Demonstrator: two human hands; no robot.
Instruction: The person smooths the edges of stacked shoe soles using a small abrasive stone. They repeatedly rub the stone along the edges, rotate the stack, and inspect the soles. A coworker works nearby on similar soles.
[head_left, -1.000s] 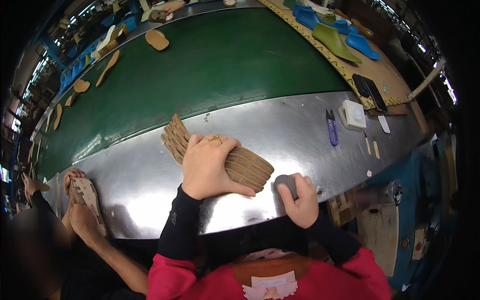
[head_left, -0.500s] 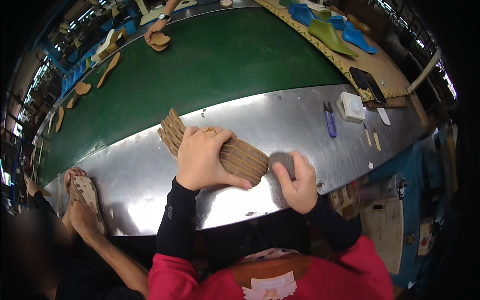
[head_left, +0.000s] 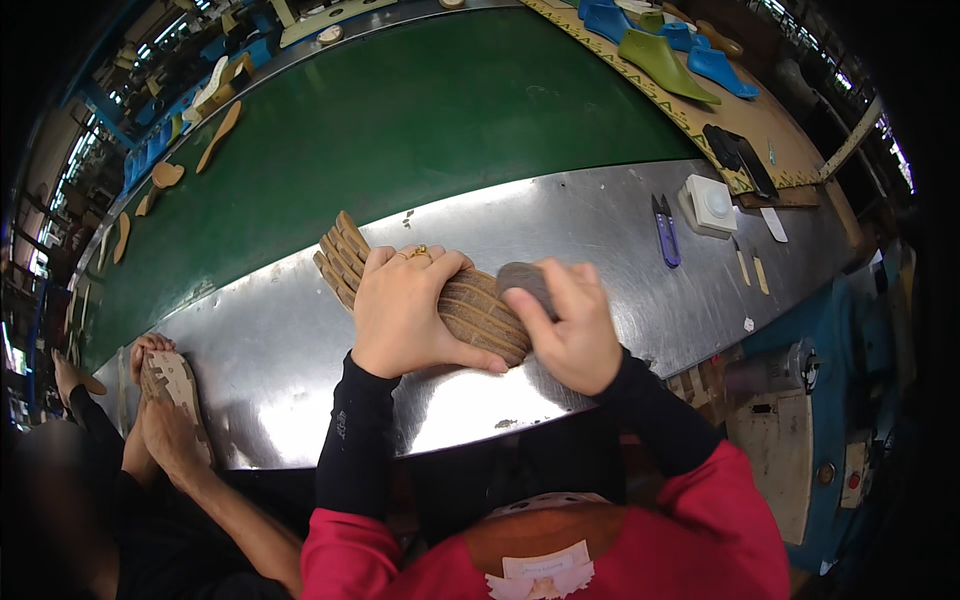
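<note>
A stack of brown sole-shaped pieces (head_left: 485,312) lies on the bare metal front of the bench, its layered edges showing and its far-left end fanned out. Across its middle is my left hand (head_left: 405,305), closed round the stack with the thumb along the near side. My right hand (head_left: 575,325) grips a grey rounded block (head_left: 527,285), which is at the stack's right end and appears to touch it. The underside of the block is hidden.
Purple thread snips (head_left: 666,230), a white box with a round top (head_left: 708,205) and two small knives (head_left: 750,268) lie to the right. Shoe lasts (head_left: 665,65) stand on a board beyond the green belt (head_left: 420,130). At left, a co-worker's hands (head_left: 172,430) hold a sole.
My right hand has moved left with the grey block, from just off the stack's end onto it. The co-worker's hand at the far side has left the view, with the pieces it held.
</note>
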